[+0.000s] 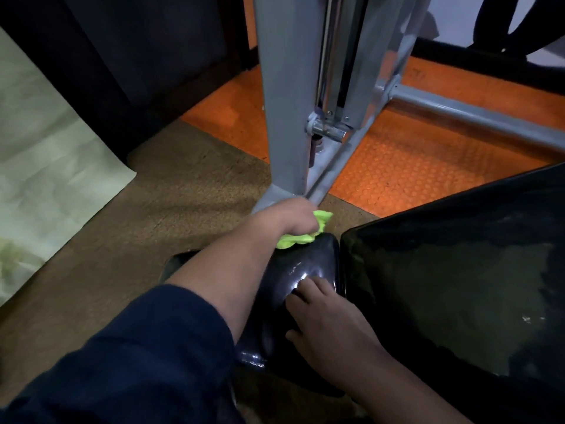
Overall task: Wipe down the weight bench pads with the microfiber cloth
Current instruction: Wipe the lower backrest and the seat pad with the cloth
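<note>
A bright green microfiber cloth point(301, 232) is bunched in my left hand point(290, 218), pressed onto the far end of the small glossy black seat pad point(293, 264). My forearm in a dark blue sleeve stretches over the pad's left side. Resting flat on the near part of the same pad is my right hand point(324, 319), fingers spread, holding nothing. To the right lies the large black back pad point(452, 276), shiny, with dull smears on its surface.
A grey steel upright point(284, 117) of the machine frame stands just beyond the cloth, with a crossbar point(477, 113) running right. Orange studded matting point(406, 166) and brown carpet point(171, 185) cover the floor. A pale green sheet point(46, 166) lies at left.
</note>
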### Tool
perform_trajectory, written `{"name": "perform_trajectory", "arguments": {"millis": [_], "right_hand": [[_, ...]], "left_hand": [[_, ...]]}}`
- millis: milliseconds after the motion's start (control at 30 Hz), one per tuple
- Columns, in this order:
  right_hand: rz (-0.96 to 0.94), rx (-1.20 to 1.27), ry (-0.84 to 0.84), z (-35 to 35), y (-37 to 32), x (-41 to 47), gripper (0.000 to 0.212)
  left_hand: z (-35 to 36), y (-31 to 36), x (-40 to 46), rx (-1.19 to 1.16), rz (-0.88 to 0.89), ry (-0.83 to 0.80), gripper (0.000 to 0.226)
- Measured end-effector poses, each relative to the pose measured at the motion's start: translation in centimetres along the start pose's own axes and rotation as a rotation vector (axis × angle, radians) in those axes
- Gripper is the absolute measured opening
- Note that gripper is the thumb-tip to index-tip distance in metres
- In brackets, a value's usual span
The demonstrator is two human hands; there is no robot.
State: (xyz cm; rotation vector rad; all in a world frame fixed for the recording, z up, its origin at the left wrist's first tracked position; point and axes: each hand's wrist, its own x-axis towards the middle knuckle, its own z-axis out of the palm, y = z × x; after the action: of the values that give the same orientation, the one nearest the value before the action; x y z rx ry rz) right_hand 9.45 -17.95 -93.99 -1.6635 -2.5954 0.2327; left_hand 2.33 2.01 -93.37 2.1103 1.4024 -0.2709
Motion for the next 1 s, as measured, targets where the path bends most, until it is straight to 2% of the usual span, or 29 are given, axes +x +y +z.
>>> {"name": "perform_trajectory", "arguments": {"millis": [233, 333, 433, 533, 633, 767, 867, 1000], "right_hand": [[0.068, 0.066, -0.042, -0.5, -0.3, -0.3, 0.035], [0.072, 0.11, -0.06, -0.9, -0.7, -0.3, 0.034], [0.094, 0.089, -0.067, -1.4, -1.2, -0.4, 0.037], [0.133, 0.078, -0.073, -1.2, -1.7, -0.6, 0.035], [0.153, 0.071, -0.063, -0.9, -2.2, -1.0, 0.03], [0.173, 0.133, -0.093, -0.9, -2.8, -2.4, 0.02], [0.177, 0.184, -0.128, -1.1, -2.6, -4.0, 0.016], [0.213, 0.272, -0.11, -1.7, -2.0, -6.2, 0.013]], "left_hand": [[-1.3, -13.4, -8.0, -0.152, -0.242, 0.087, 0.013], [-1.1, -18.2, -12.4, -0.191, -0.369, 0.215, 0.014], [1.9, -21.0, -16.6, -0.341, -0.54, 0.393, 0.005], [6.8, -20.5, -19.5, -0.571, -0.655, 0.62, 0.005], [10.2, -18.6, -20.9, -0.831, -0.726, 0.828, 0.021], [12.8, -12.9, -23.1, -1.116, -0.794, 1.028, 0.03], [15.2, -8.1, -23.3, -1.367, -0.79, 1.003, 0.034], [16.9, -2.8, -22.5, -1.502, -0.844, 0.911, 0.038]]}}
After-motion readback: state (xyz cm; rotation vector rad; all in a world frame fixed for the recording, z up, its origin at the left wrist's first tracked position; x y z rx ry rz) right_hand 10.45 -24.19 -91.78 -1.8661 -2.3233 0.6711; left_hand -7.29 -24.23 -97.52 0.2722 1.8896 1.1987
